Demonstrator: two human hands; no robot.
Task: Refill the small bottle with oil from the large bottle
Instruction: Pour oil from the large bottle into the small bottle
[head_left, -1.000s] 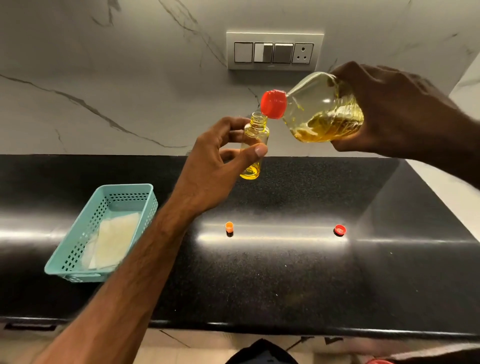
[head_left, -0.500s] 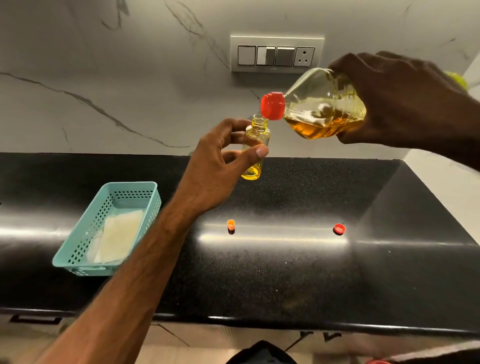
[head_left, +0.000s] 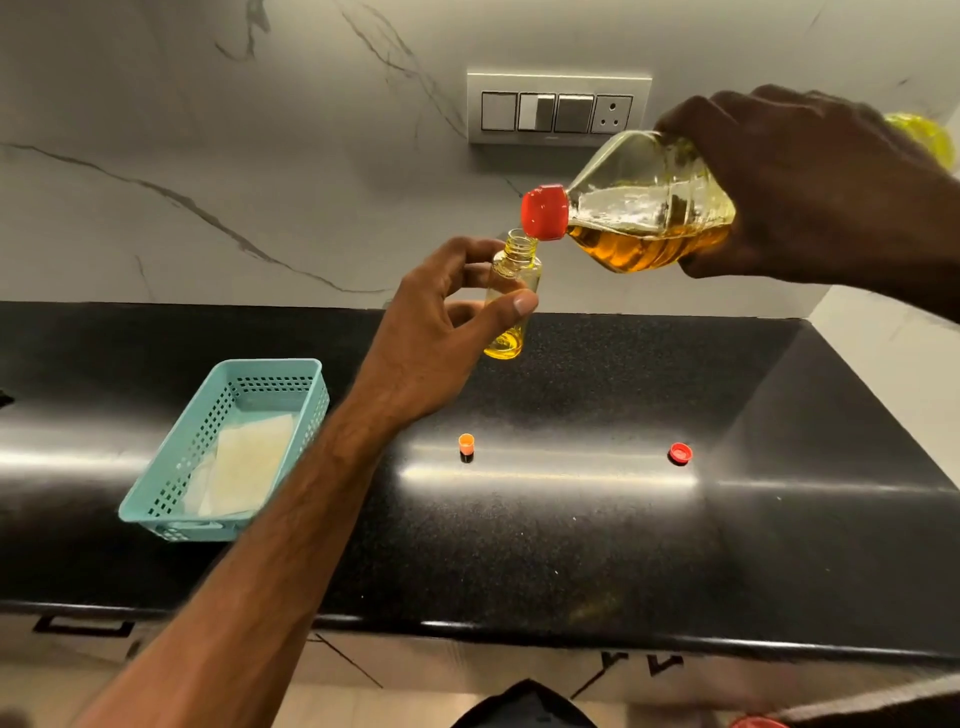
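Observation:
My left hand (head_left: 431, 332) holds the small clear bottle (head_left: 511, 301) upright above the black counter, thumb and fingers around its middle. Its neck is uncapped and a little yellow oil sits at its bottom. My right hand (head_left: 810, 192) grips the large oil bottle (head_left: 649, 208) tipped on its side, its red spout (head_left: 544, 212) touching the small bottle's mouth. Oil has run toward the spout. I cannot see a stream of oil.
A small orange cap (head_left: 466, 442) and a red cap (head_left: 680, 453) lie apart on the black counter (head_left: 571, 519). A teal perforated basket (head_left: 171, 467) with a folded cloth sits at the left. A switch panel (head_left: 558, 109) is on the marble wall behind.
The large bottle has tipped further and its spout has dropped onto the small bottle's mouth. Oil inside has shifted toward the spout. My left hand stays about where it was.

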